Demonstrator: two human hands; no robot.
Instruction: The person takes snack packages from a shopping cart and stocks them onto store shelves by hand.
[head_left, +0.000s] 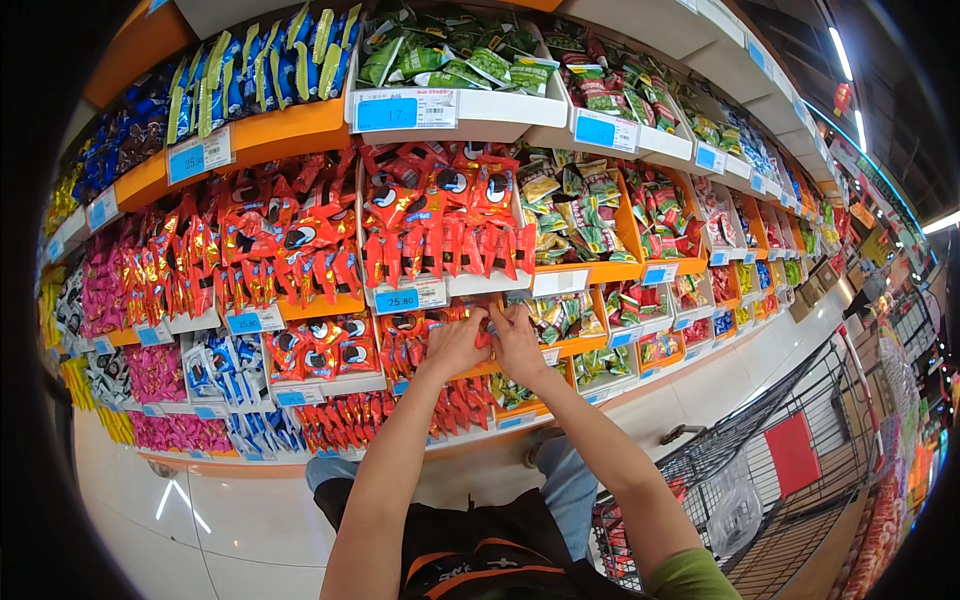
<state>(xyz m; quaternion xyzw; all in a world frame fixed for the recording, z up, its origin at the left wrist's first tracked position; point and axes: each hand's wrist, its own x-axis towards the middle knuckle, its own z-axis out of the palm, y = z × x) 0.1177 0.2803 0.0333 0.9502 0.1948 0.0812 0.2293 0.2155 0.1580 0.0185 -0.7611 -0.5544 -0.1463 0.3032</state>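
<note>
My left hand (453, 346) and my right hand (519, 346) meet at the right end of a low bin of red snack packets (406, 343). Between them, a small red packet (484, 341) is pinched, mostly covered by my fingers. Just above is a fuller bin of red packets with eye prints (442, 217), some standing in a row along its front. To the right of my hands sits a bin of green-and-yellow packets (568, 315). Below my wrists are more red packets (457, 409) in the bottom tier.
A wire shopping cart (840, 397) stands close at my right, with a clear plastic bag (735, 510) and red packets (616, 536) in it. White and orange shelf lips with price tags (405, 298) jut out. Someone (868, 291) is farther down the aisle.
</note>
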